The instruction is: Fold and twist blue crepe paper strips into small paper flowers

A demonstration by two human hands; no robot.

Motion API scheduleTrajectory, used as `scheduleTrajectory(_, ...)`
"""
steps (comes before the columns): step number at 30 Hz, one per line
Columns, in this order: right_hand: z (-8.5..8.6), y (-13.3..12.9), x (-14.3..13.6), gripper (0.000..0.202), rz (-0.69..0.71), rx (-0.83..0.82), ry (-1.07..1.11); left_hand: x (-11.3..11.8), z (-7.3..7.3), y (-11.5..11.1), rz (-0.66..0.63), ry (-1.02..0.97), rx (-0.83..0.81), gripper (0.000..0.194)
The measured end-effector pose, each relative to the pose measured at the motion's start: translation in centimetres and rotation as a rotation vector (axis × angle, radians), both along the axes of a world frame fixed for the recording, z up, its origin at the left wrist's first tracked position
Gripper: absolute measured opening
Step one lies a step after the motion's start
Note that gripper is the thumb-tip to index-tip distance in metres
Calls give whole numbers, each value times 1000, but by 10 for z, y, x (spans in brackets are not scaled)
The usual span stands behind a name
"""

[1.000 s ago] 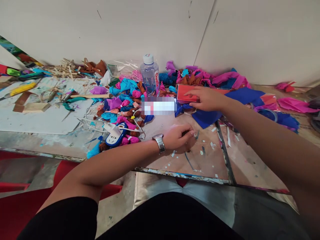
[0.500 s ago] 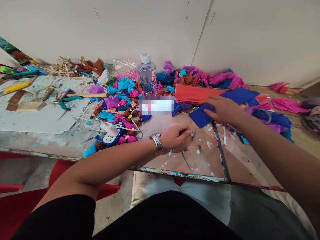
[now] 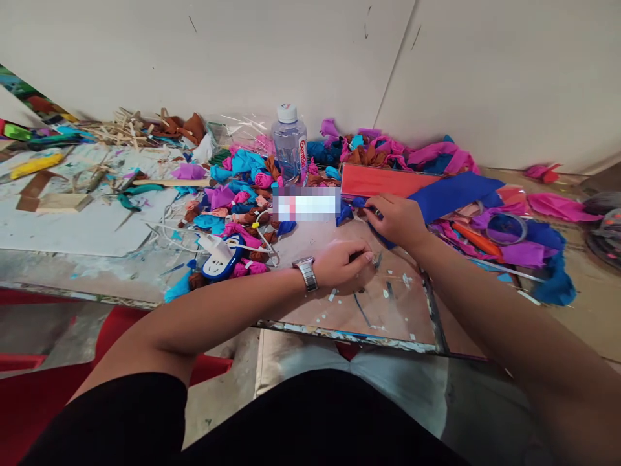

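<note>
Fingers (image 3: 376, 223) of our right hand (image 3: 398, 220) are curled nearly together at a small blue scrap (image 3: 358, 202), which lies just beside the red pack (image 3: 383, 181); we cannot tell whether they have hold of it. Our left hand (image 3: 339, 263) rests low over the bare surface (image 3: 334, 314), loosely curled with thumb and forefinger close; whether something tiny sits between them, we cannot tell.

The scrap looks thin and soft, so we would do well to pinch it lightly by one edge, with the fingertips flat, lest it crease or tear. Our right forearm reaches in near the larger blue sheet (image 3: 451, 197), and a low wrist could drag that along; a slight lift should guard against it. Small, slow moves suit this spot, as the bottle (image 3: 290, 152) stands upright nearby among bunched coloured pieces (image 3: 247, 162), and white cable (image 3: 250, 244) loops close to our left hand.
</note>
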State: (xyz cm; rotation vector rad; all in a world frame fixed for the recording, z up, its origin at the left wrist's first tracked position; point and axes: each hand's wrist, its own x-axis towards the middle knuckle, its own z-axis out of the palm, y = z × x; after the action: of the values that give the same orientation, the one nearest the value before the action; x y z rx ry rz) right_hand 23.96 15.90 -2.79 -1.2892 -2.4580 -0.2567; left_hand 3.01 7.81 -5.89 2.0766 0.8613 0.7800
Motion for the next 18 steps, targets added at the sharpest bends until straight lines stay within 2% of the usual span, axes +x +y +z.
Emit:
scheduleTrajectory(4, -8, -7, -7, 29, -30, 1, -29, 0, -1, 0, -7, -4, -5, 34)
scheduleTrajectory(9, -13, -17, -12, 28, 139, -89, -115, 0, -5, 3, -5, -8, 28, 34)
scheduleTrajectory(11, -9, -20, -7, 29, 159, -119, -81, 0, -5, 3, -5, 0, 29, 34)
scheduleTrajectory(15, 5, -12, 22, 33, 46, -118, -6, 0, -2, 1, -4, 8, 9, 35)
scheduleTrajectory(18, 16, 6, 58, 38, -71, -66, -104, 0, 2, -1, -5, -3, -23, 35)
